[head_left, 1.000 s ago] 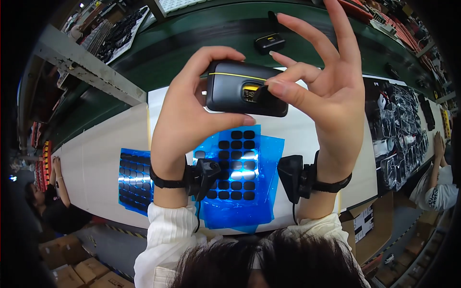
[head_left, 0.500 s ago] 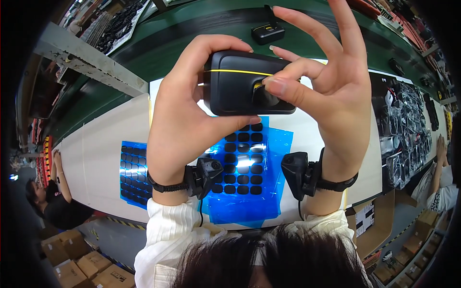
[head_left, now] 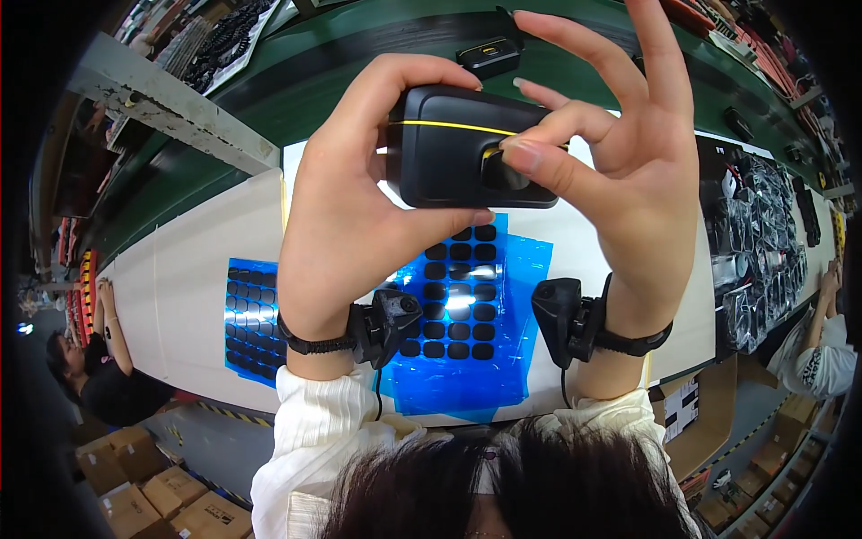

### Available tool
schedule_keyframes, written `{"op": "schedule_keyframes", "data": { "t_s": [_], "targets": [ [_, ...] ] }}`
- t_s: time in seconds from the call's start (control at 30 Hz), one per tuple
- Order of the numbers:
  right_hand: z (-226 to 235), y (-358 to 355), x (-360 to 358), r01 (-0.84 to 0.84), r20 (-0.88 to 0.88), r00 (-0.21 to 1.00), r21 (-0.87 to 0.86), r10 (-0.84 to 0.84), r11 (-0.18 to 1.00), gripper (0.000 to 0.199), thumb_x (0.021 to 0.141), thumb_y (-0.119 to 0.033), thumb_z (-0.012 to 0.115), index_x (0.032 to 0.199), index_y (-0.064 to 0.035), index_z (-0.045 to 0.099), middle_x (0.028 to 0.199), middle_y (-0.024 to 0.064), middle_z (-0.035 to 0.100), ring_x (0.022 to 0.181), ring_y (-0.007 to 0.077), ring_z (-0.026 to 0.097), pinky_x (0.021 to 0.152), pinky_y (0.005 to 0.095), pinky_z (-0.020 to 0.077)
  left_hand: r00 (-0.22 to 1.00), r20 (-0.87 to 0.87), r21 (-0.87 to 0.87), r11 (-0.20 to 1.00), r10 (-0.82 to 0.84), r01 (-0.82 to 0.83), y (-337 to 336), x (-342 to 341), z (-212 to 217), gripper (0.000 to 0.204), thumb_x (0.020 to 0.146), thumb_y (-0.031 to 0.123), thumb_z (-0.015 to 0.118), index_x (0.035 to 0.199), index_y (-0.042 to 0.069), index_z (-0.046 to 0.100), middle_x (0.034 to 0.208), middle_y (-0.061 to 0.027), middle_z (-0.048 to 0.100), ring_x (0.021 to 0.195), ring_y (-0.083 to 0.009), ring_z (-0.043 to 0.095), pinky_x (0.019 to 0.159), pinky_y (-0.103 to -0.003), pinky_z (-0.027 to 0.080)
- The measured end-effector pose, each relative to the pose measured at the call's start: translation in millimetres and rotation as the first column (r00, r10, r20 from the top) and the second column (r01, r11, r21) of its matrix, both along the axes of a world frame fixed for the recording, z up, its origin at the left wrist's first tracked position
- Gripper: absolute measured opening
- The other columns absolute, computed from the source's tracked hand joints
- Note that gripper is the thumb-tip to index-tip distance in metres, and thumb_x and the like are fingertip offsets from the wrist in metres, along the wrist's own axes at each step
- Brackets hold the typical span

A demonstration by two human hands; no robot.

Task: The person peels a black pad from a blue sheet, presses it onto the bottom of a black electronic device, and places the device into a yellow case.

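My left hand (head_left: 346, 189) holds a black rounded box-shaped device (head_left: 440, 162) with a thin yellow line along it, fingers on its far side and thumb underneath. At an oval recess in the device's near face, a small dark rounded pad (head_left: 512, 174) sits partly under my right thumb. My right hand (head_left: 611, 153) pinches there with thumb and forefinger, its other fingers spread. Whether the pad lies fully in the recess cannot be seen. Below, a blue film sheet (head_left: 440, 386) carries rows of black rounded pads. Each wrist wears a black strapped camera-like unit.
A smaller blue sheet of pads (head_left: 251, 319) lies to the left on the white table (head_left: 189, 242). Beyond, a green belt (head_left: 359, 40) bears another black device (head_left: 489, 57). Bagged parts (head_left: 754, 242) lie at right. A metal post (head_left: 180, 108) stands left; people sit at both sides.
The held device has risen slightly, both hands with it. At its recess the dark pad now looks more face-on. The other device on the green belt has shifted a little left.
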State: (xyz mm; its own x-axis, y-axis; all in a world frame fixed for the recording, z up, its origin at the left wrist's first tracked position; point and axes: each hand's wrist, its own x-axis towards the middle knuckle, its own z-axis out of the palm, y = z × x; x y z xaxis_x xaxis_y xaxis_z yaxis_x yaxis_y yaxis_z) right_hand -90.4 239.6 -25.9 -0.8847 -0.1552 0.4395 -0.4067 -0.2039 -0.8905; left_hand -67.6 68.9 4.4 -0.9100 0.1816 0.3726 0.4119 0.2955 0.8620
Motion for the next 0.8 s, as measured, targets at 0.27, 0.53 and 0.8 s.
{"op": "schedule_keyframes", "data": {
  "t_s": [0.27, 0.53, 0.8],
  "targets": [
    [3.9, -7.6, 10.9, -0.017, -0.004, 1.000, -0.019, 0.017, 1.000, 0.085, 0.067, 0.004, 0.058, 0.133, -0.0100, 0.007, 0.123, 0.0204, 0.036, 0.087, 0.0166, 0.055, 0.087, 0.0327, 0.0374, 0.998, -0.045, 0.099, 0.994, 0.045, -0.041, 1.4, 2.1, -0.8, 0.066, 0.042, -0.010, 0.070, 0.103, 0.000, 0.046, 0.104, -0.0117, 0.051, 0.096, -0.0190, 0.051, 0.082, -0.028, 0.043],
    [7.8, -20.4, 18.0, -0.010, 0.002, 1.000, -0.045, 0.010, 0.999, 0.085, 0.067, 0.004, 0.057, 0.133, -0.0102, 0.006, 0.124, 0.0204, 0.035, 0.088, 0.0168, 0.055, 0.087, 0.0323, 0.0374, 0.992, -0.086, 0.153, 0.985, 0.087, -0.073, 8.3, 10.1, 2.8, 0.066, 0.042, -0.008, 0.071, 0.103, 0.001, 0.046, 0.102, -0.0115, 0.052, 0.094, -0.0195, 0.052, 0.081, -0.028, 0.043],
    [15.5, -16.0, 11.2, -0.023, -0.021, 1.000, -0.071, 0.021, 0.997, 0.085, 0.067, 0.004, 0.057, 0.133, -0.0103, 0.006, 0.124, 0.0204, 0.034, 0.089, 0.0170, 0.054, 0.087, 0.0320, 0.0375, 0.991, -0.113, 0.177, 0.983, 0.068, -0.047, 6.9, 13.9, 7.5, 0.066, 0.041, -0.007, 0.071, 0.102, 0.000, 0.045, 0.103, -0.0132, 0.052, 0.095, -0.0203, 0.052, 0.083, -0.028, 0.042]
  ]
}}
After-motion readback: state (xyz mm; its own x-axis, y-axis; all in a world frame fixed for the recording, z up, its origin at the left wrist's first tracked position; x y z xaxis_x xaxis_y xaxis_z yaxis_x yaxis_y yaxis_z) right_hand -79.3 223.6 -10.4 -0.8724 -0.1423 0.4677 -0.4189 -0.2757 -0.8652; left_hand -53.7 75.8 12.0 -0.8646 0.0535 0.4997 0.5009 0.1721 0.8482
